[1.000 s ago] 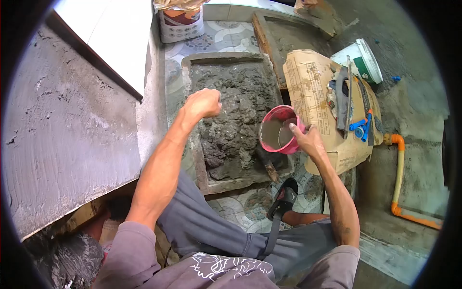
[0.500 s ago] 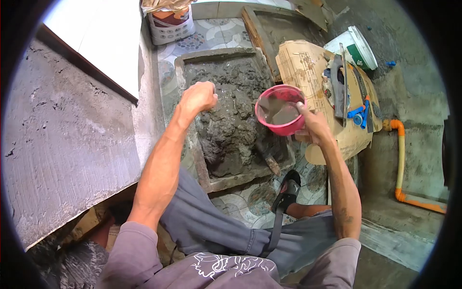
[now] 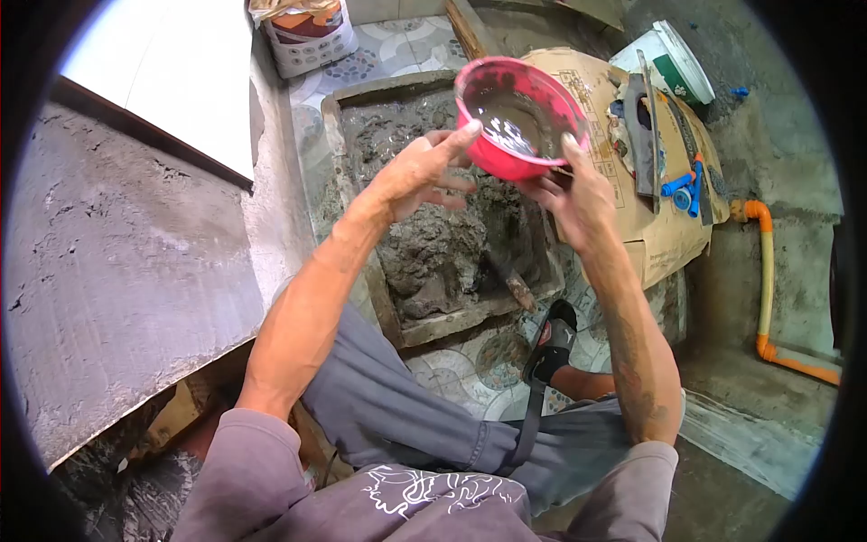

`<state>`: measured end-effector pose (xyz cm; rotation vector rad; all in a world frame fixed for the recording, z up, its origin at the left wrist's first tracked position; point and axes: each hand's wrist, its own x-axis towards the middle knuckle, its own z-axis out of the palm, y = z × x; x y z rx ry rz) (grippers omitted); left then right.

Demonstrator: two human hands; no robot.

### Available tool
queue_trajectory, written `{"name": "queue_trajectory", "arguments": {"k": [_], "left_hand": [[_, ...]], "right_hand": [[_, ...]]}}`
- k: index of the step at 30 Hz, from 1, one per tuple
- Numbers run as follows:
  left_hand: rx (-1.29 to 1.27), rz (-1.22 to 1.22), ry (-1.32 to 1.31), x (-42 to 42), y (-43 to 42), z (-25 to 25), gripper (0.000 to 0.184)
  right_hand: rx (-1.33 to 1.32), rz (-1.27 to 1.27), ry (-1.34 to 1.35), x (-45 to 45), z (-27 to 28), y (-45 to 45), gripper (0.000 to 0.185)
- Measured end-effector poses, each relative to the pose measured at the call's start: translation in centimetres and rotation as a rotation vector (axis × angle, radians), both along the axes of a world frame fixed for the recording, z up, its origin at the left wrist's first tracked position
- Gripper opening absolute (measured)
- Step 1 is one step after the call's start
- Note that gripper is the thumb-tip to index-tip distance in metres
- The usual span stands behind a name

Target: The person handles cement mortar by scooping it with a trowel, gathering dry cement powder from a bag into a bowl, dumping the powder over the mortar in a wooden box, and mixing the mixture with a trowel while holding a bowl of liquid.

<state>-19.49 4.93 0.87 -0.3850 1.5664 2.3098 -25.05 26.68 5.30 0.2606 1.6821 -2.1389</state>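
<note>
A round pink plastic bowl (image 3: 506, 161) is raised over the far right part of the mortar and tilted so its inside faces me. Grey watery liquid (image 3: 519, 126) lies in it, with a bright reflection. My right hand (image 3: 582, 194) grips the bowl's near right side, thumb at the rim and fingers underneath. At the left side, my left hand (image 3: 424, 172) has its thumb against the bowl; its other fingers are loosely spread below. Beneath is wet grey mortar (image 3: 433, 257) in a shallow rectangular tray (image 3: 388, 312). A tool handle (image 3: 515, 285) sticks out of the mortar.
A filled bag (image 3: 312, 41) stands at the far left. On the right, cardboard (image 3: 650, 257) carries blue-handled tools (image 3: 691, 194) and a metal trowel-like tool (image 3: 643, 135). Behind it a white bucket (image 3: 677, 63) lies tilted. An orange pipe (image 3: 768, 280) runs along the right wall.
My right hand has lifted the pink bowl up and left, tilting it toward me. My left hand has come from above the mortar to the bowl, its closed fingers now spread.
</note>
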Motion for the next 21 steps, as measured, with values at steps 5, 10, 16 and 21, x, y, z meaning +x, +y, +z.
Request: {"name": "queue_trajectory", "arguments": {"k": [5, 10, 16, 21], "left_hand": [[0.111, 0.241, 0.111, -0.1, -0.2, 0.1, 0.078], [0.144, 0.324, 0.144, 0.4, -3.3, -0.5, 0.071], [0.004, 0.421, 0.134, 0.4, -6.3, -1.5, 0.068], [-0.043, 0.445, 0.141, 1.1, -7.6, -1.6, 0.066]], "right_hand": [[0.031, 0.072, 0.085, 0.2, -1.2, -3.1, 0.059], [1.049, 0.519, 0.244, 1.7, -10.3, 4.1, 0.078], [1.557, 0.914, 0.478, 9.5, -24.4, 10.1, 0.063], [1.699, 0.951, 0.497, 8.3, -17.9, 7.8, 0.05]]}}
